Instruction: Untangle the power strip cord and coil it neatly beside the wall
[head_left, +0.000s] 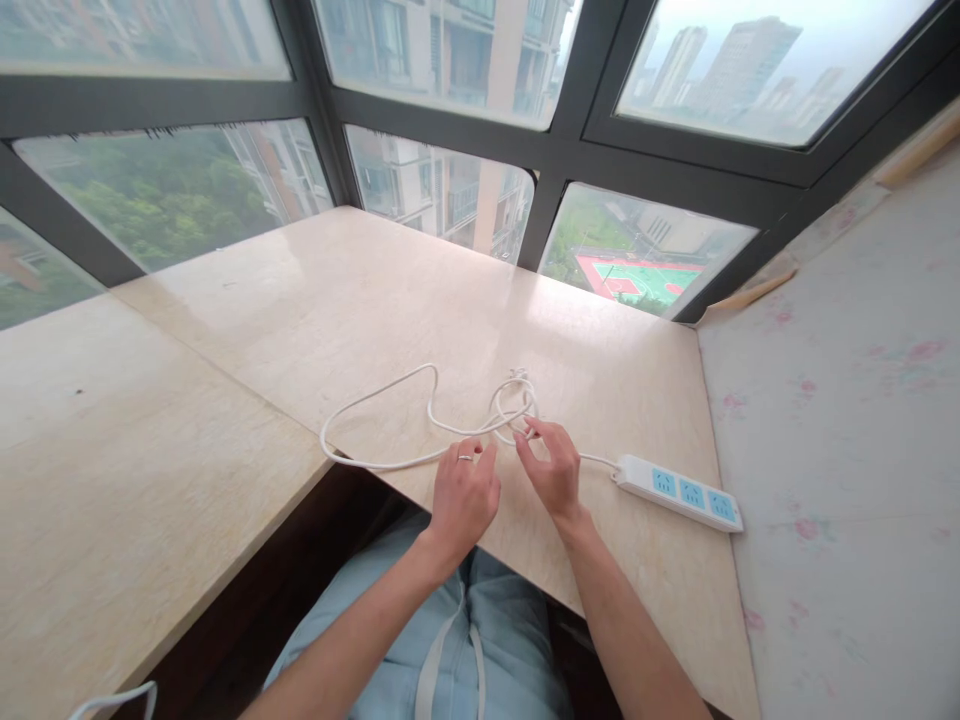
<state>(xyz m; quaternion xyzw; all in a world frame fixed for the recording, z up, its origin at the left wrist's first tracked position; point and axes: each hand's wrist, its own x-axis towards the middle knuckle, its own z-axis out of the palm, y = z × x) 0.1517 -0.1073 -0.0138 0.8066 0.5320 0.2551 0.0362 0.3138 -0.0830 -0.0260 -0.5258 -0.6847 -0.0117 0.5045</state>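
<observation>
A white power cord [379, 387] lies in loose loops on the beige marble-like counter. It leads on the right to a white power strip [679, 490] with three light-blue socket panels. Beyond my hands, next to the small coil, rests what looks like the plug [518, 374]. My left hand [465, 490], with a ring on one finger, is closed at the near stretch of cord, its fingertips partly hidden. Just to its right, my right hand [553, 465] pinches the coiled part of the cord between thumb and fingers.
The counter [247, 330] ends in an inner corner close to my lap. Dark-framed windows [442, 110] border its far side, and a floral-papered wall [832, 450] stands right of the power strip. Another white cable [116, 698] shows at bottom left.
</observation>
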